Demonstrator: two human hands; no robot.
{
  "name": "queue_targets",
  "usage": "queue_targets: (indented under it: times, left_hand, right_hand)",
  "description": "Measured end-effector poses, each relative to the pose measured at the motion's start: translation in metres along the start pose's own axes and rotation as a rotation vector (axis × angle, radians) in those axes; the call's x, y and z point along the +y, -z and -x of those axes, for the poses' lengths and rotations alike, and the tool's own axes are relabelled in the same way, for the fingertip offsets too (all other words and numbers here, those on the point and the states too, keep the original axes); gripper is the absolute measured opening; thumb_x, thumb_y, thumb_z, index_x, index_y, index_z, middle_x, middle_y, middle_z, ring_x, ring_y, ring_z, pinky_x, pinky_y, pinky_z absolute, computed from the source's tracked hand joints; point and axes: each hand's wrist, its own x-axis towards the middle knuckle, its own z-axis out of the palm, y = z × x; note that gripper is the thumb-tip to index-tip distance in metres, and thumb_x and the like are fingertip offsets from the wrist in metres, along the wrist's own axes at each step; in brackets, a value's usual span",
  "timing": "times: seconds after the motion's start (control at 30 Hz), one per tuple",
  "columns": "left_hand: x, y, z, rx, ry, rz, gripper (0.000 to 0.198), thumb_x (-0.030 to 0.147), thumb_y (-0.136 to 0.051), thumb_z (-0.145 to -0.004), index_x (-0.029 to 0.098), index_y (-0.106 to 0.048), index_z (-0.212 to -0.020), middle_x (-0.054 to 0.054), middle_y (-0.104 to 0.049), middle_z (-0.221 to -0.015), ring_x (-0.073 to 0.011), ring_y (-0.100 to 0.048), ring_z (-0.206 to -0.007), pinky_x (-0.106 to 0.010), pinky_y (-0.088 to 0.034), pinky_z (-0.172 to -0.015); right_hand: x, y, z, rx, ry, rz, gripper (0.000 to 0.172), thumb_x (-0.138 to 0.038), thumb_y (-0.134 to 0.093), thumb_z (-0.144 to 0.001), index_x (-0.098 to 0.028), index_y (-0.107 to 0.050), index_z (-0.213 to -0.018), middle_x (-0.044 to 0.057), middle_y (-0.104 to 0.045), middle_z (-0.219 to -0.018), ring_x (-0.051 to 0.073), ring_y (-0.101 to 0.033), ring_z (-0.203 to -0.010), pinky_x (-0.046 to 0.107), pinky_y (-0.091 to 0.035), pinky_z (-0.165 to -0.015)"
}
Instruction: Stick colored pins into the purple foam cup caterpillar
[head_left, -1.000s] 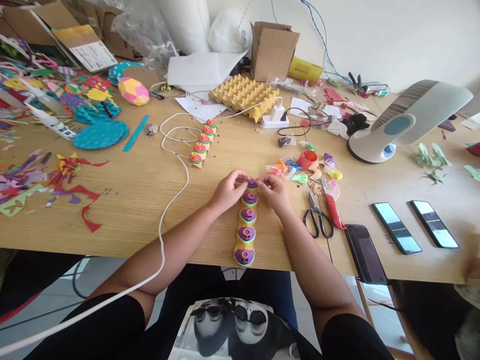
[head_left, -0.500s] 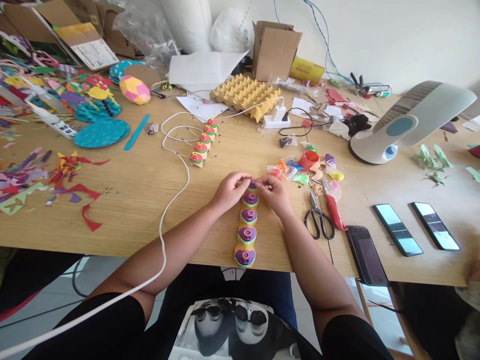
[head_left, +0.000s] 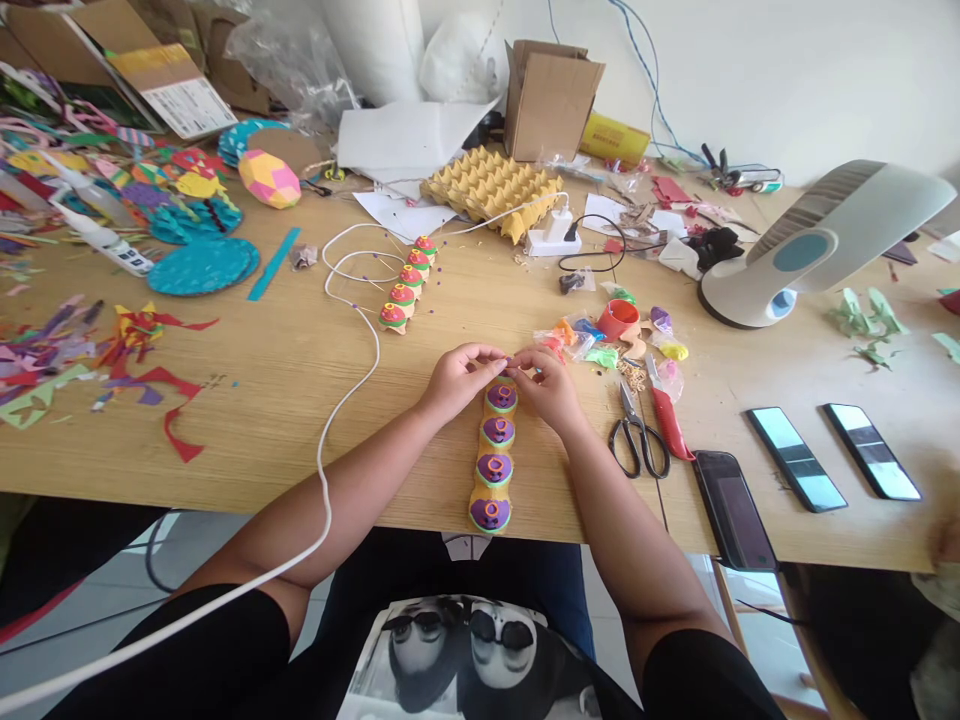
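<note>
Here, left hand (head_left: pixel 457 378) and right hand (head_left: pixel 551 385) met fingertip to fingertip, both pinching far-end cup of yellow egg-carton strip with purple clay caps (head_left: pixel 493 450). Strip lay lengthwise on wooden counter (head_left: pixel 300 400), near end at front edge, probably for even two-handed reach. Black-handled scissors (head_left: pixel 637 440) lay near right hand.

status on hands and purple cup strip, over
Left hand and right hand fingertips meeting at far end of cup strip. Strip flat at table edge. Scissors right of it, apart.
</note>
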Motion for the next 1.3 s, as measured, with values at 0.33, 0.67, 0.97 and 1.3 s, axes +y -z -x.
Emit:
queue_targets:
  times: [0.33, 0.67, 0.97, 1.3]
  left_hand:
    - [0.008, -0.004, 0.0, 0.06, 0.119, 0.25, 0.031, 0.042, -0.081, -0.074, 0.017, -0.074, -0.091, -0.005, -0.077, -0.091, -0.0181, -0.07, -0.086, -0.03, -0.053, -0.083]
    - [0.011, -0.005, -0.002, 0.098, 0.19, 0.349, 0.039, 0.045, -0.086, -0.066, 0.016, -0.074, -0.088, -0.006, -0.076, -0.09, -0.0174, -0.069, -0.085, -0.031, -0.053, -0.084]
    - [0.01, -0.008, 0.0, 0.046, 0.153, 0.316, 0.035, 0.044, -0.085, -0.069, 0.016, -0.075, -0.089, -0.006, -0.077, -0.09, -0.0184, -0.07, -0.086, -0.032, -0.054, -0.084]
    - [-0.003, -0.005, -0.005, 0.038, 0.1, 0.115, 0.028, 0.042, -0.079, -0.075, 0.017, -0.077, -0.089, -0.005, -0.075, -0.088, -0.0168, -0.066, -0.081, -0.029, -0.051, -0.078]
  right_hand:
    - [-0.004, 0.004, 0.0, 0.07, -0.169, -0.231, 0.027, -0.046, -0.07, -0.084, -0.023, -0.071, -0.097, 0.004, -0.069, -0.096, 0.018, -0.061, -0.087, 0.03, -0.048, -0.074]
    - [-0.005, -0.001, 0.001, 0.054, -0.199, -0.174, 0.031, -0.051, -0.075, -0.077, -0.021, -0.07, -0.083, 0.005, -0.066, -0.086, 0.018, -0.056, -0.081, 0.03, -0.047, -0.072]
    - [-0.005, -0.005, -0.002, 0.083, -0.277, -0.255, 0.032, -0.052, -0.072, -0.078, -0.021, -0.065, -0.081, -0.001, -0.059, -0.074, 0.014, -0.05, -0.068, 0.028, -0.041, -0.066]
    - [0.005, -0.009, -0.007, 0.105, -0.253, -0.149, 0.027, -0.047, -0.068, -0.08, -0.02, -0.064, -0.079, 0.0, -0.059, -0.074, 0.014, -0.05, -0.068, 0.028, -0.042, -0.066]
